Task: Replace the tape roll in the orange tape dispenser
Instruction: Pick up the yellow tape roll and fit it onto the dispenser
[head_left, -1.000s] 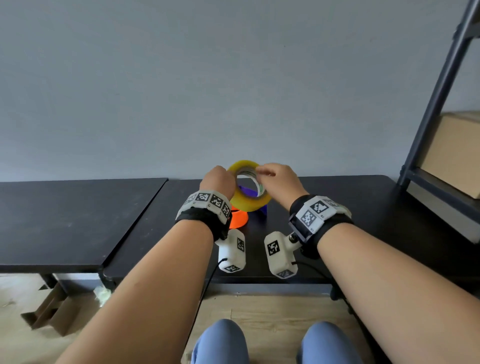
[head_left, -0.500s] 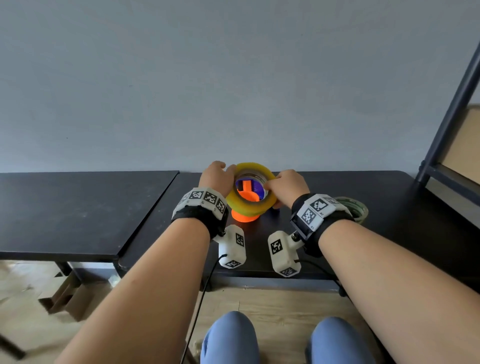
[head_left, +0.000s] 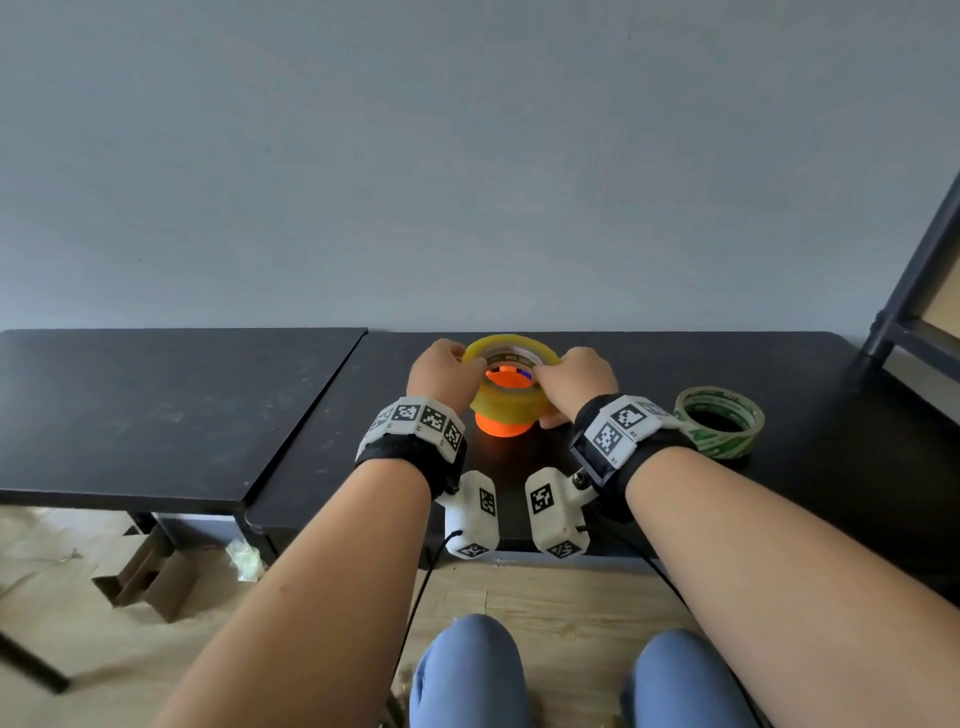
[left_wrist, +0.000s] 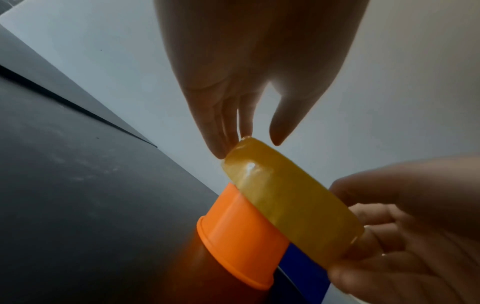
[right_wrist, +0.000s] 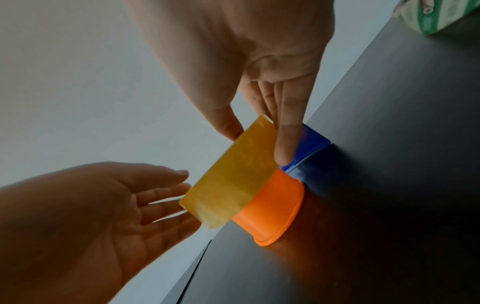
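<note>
A yellow tape roll (head_left: 511, 400) sits tilted over the round orange hub of the tape dispenser (head_left: 503, 427), which stands on the black table (head_left: 779, 374). My right hand (head_left: 574, 382) pinches the roll's right side, thumb on the rim and fingers (right_wrist: 287, 131) down its outer face. My left hand (head_left: 441, 370) touches the roll's left edge with straight fingers (left_wrist: 228, 133). In the wrist views the roll (left_wrist: 288, 197) slants across the orange hub (left_wrist: 239, 230), with a blue dispenser part (right_wrist: 313, 142) behind. The hub's top is hidden inside the roll.
A green-printed tape roll (head_left: 719, 431) lies flat on the table to the right of my right wrist. A second black table (head_left: 130, 415) adjoins on the left. A dark shelf frame (head_left: 914, 270) stands at the far right. Cardboard scraps (head_left: 150, 582) lie on the floor.
Both hands have brought the yellow roll down from mid-air onto the orange hub. The view has shifted, and the green roll has come into sight on the right.
</note>
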